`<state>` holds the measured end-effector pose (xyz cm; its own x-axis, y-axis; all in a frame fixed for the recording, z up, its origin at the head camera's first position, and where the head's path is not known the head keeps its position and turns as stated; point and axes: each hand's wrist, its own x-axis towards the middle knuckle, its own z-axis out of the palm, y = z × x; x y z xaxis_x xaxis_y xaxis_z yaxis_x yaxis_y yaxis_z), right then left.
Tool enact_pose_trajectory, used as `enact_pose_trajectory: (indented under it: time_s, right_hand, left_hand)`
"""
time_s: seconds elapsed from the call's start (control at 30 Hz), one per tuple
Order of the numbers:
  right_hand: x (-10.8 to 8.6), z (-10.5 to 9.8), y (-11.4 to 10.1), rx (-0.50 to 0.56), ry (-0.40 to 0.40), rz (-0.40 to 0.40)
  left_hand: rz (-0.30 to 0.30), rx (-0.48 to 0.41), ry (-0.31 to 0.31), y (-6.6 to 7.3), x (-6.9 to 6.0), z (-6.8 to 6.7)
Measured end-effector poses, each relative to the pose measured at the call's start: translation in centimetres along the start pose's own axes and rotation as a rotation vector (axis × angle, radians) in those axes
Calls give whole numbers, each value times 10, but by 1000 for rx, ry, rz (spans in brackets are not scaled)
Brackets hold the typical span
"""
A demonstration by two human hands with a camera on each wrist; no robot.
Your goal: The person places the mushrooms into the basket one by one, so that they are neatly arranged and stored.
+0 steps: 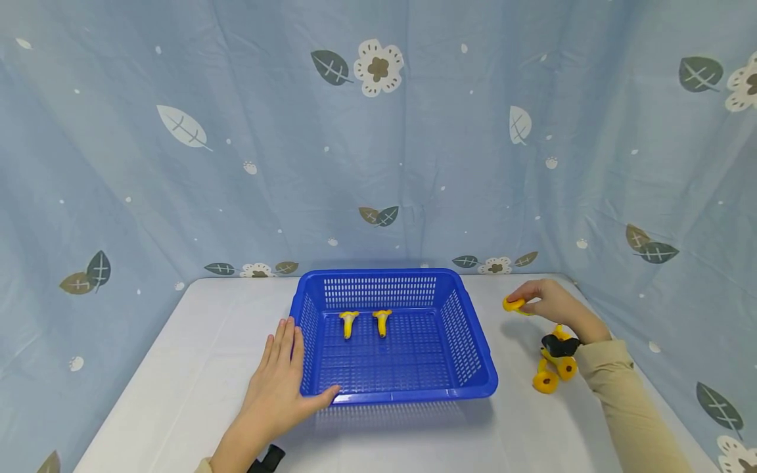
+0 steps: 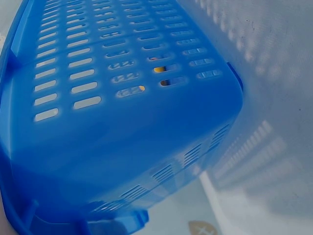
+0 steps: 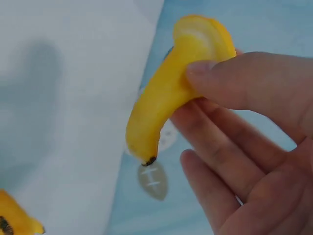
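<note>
A blue plastic basket [image 1: 395,397] with slotted walls stands in the middle of the table; its outer wall [image 2: 122,161] fills much of the left wrist view. Inside it, two yellow toy mushrooms [image 1: 348,323] [image 1: 382,322] lie side by side. My left hand [image 1: 276,384] rests on the basket's near left corner, its fingers straight along the left rim and the thumb reaching over the front rim. Above the table on the right, my right hand [image 1: 552,303] pinches another yellow toy mushroom [image 3: 164,95] between thumb and fingers, its dark-tipped stem pointing down.
On the table below the right wrist lie several more yellow toy mushrooms [image 1: 545,382], partly hidden by a black wrist device [image 1: 560,347]. Beyond the white table [image 1: 236,315] hangs a blue patterned curtain [image 1: 284,164], which also runs along both sides.
</note>
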<state>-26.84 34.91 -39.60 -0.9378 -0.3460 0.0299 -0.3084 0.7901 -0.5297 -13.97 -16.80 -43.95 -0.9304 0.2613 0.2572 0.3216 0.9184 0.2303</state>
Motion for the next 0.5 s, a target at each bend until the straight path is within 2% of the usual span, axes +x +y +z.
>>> enact_pose_trajectory:
  time_s: [0.2, 0.5]
  right_hand:
    - [1, -4, -19, 10, 58, 24]
    - [4, -8, -48, 58, 161, -35]
  left_hand:
    - [0, 1, 2, 0, 0, 0]
    - [8, 9, 11, 0, 0, 0]
